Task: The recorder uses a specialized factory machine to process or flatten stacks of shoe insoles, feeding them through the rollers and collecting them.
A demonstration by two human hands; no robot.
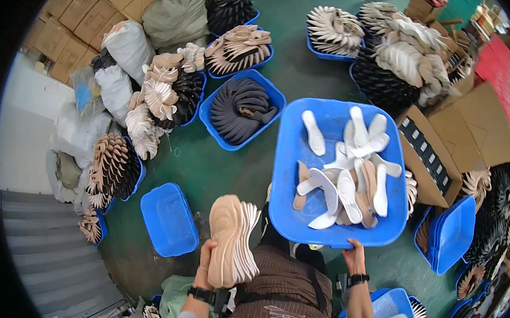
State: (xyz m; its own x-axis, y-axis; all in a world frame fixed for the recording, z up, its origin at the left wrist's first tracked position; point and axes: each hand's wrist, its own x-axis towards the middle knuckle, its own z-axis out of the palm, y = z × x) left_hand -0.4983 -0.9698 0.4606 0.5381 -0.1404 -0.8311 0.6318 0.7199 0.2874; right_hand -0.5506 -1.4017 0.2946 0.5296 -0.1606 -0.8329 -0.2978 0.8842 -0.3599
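Note:
A stack of beige shoe insoles (225,238) with pale edges is held upright by my left hand (206,256), whose fingers wrap round its left side. My right hand (354,257) grips the near rim of a large blue plastic tub (289,145), which seems raised off the floor. Inside that tub lie loose white insoles (347,194) and a few beige ones, scattered and overlapping at its middle and near end. The fingers of my right hand are partly hidden under the rim.
A blue tub (169,219) with nothing visible in it sits on the green floor at left. Beyond stands a tub of dark grey insoles (242,109). Piled insoles, white sacks (129,49) and cartons line the left; an opened cardboard box (429,153) and nested blue tubs (452,237) stand right.

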